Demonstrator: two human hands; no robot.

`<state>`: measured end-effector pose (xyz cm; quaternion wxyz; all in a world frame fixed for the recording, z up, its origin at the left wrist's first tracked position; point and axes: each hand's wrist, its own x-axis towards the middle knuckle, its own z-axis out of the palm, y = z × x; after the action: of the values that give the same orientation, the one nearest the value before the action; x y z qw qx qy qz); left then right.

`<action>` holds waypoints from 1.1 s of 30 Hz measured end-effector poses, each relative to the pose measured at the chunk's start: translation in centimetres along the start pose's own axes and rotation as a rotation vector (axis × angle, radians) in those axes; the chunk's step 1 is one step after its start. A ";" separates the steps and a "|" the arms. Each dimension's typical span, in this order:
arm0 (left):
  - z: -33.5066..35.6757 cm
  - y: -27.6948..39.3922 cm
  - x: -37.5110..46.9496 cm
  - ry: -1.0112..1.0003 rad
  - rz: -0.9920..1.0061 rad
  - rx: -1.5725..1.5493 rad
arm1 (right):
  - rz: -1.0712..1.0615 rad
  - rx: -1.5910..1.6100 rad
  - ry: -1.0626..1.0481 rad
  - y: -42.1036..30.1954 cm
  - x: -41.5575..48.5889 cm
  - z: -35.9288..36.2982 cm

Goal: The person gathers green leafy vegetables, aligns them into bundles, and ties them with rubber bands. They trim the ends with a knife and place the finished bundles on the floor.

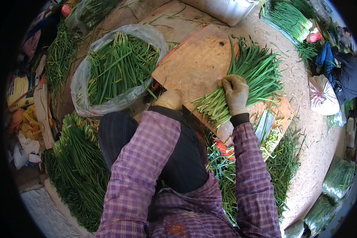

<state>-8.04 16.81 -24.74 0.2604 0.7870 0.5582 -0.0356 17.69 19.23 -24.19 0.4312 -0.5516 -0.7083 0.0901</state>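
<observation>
A loose bunch of garlic chives (254,73) lies across the right part of a worn wooden board (197,56), pale stem ends towards me. My right hand (235,93), in a soiled glove, is curled over the stems, thumb and finger pinched together. A small pink thing shows at those fingertips, too small to name. My left hand (169,99), also gloved, is bent in at the board's near left edge; its fingers are hidden from view. Beside my right wrist, a broad metal blade (264,125) rests on the board near cut stem ends (272,138).
Left of the board stands a clear plastic bag (80,92) full of chives (122,68). Banded chive bundles (80,160) lie by my left knee, with loose leaves (282,160) at right. A white basket (223,10) stands ahead. Another person (349,73) sits at far right near a tied bag (324,95).
</observation>
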 end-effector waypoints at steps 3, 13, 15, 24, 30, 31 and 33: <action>0.3 -0.1 0.4 0.137 -0.214 -0.096 | 0.049 0.134 0.031 -0.2 -0.3 -1.0; -0.4 3.1 0.2 0.032 0.100 -0.889 | 0.503 0.751 0.023 -0.7 -1.3 -3.3; -0.6 3.2 0.3 0.031 0.129 -0.809 | 0.524 0.767 0.030 -0.8 -1.3 -3.4; -0.4 7.8 1.8 0.064 0.084 -0.817 | 0.485 0.704 -0.014 -1.6 -0.9 -4.8; -0.4 11.4 0.6 0.215 -0.014 -0.576 | 0.483 0.683 -0.007 -1.5 -1.3 -4.9; -0.3 12.1 0.4 0.313 -0.016 -0.526 | 0.433 0.657 0.005 -1.5 -1.3 -4.9; -0.3 13.2 0.6 0.356 -0.020 -0.498 | 0.399 0.660 0.002 -1.5 -1.3 -5.0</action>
<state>4.01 14.31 -19.78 0.3429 0.6872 0.5944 0.2383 20.21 15.80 -20.88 0.5602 -0.5101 -0.5197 0.3949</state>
